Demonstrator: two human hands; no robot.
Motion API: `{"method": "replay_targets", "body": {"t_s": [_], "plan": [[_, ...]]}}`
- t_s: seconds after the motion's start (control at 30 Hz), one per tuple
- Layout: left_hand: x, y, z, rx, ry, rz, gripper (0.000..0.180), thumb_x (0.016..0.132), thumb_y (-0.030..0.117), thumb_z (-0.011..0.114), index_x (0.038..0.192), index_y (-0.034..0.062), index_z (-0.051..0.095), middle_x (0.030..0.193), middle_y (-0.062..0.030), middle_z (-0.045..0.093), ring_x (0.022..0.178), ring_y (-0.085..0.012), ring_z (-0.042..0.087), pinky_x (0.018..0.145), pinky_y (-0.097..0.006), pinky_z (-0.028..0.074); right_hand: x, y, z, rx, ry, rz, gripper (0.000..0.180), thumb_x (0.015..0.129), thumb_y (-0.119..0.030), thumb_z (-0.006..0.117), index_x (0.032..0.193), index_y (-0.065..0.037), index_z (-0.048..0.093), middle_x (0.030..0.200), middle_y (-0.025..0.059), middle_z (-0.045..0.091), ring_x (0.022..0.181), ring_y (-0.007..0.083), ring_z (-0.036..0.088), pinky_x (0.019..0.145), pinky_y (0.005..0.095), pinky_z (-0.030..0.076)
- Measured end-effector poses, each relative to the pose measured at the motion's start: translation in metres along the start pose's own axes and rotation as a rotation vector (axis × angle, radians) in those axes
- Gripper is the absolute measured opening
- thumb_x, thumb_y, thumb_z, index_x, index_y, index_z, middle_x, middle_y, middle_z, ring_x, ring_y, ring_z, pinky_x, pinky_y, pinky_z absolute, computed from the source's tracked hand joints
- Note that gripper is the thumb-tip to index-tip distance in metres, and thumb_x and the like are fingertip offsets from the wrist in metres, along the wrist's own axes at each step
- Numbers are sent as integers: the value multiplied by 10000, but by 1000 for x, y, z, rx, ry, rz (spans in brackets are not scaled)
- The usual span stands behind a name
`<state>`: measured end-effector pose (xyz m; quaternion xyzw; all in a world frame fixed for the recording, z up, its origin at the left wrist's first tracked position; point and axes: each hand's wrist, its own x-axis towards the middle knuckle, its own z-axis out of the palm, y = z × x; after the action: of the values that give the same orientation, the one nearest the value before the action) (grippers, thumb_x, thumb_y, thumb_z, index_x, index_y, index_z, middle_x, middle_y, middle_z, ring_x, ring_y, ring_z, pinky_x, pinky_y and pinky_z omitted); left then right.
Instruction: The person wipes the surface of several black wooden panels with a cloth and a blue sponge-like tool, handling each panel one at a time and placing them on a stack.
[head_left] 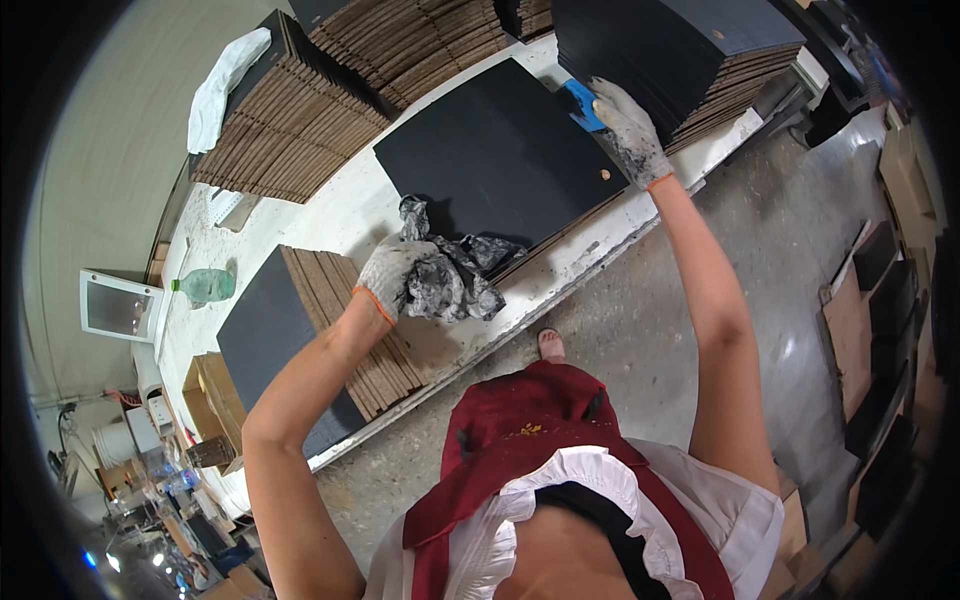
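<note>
While my gloved left hand [392, 272] bunches a stained grey rag [452, 272], fingers closed on it at about eight o'clock of the black panel [490, 160], my gloved right hand [630, 130] grips a blue scraper [583, 103] at the panel's two o'clock corner. That panel lies flat on the white workbench [600, 250]. Stacked brown boards [290, 120] sit at ten o'clock, a green bottle [205, 286] farther left.

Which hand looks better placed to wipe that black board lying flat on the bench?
Probably the left hand: it grips the crumpled grey rag at the black board's near edge. The right hand holds a blue scraper at its far corner.
</note>
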<state>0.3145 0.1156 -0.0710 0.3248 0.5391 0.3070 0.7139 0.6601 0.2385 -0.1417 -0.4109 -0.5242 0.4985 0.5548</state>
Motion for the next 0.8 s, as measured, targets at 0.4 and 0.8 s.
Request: {"method": "replay_targets", "body": {"t_s": [0.4, 0.8], "plan": [[-15, -9, 11, 234, -29, 17, 98, 893, 36, 565, 942, -32, 615, 873, -76, 667, 764, -152, 661, 687, -268, 554, 3, 18, 0, -28, 30, -37, 592, 912, -296, 597, 1377, 28, 427, 1384, 166, 484, 1277, 226, 454, 1075, 309, 330], [-28, -30, 23, -5, 76, -96, 186, 892, 49, 613, 1048, -51, 595, 936, -114, 671, 793, -167, 680, 687, -277, 594, 5, 16, 1, -3, 19, -32, 514, 929, -196, 573, 1370, 31, 437, 1377, 158, 489, 1265, 209, 463, 1072, 300, 334]]}}
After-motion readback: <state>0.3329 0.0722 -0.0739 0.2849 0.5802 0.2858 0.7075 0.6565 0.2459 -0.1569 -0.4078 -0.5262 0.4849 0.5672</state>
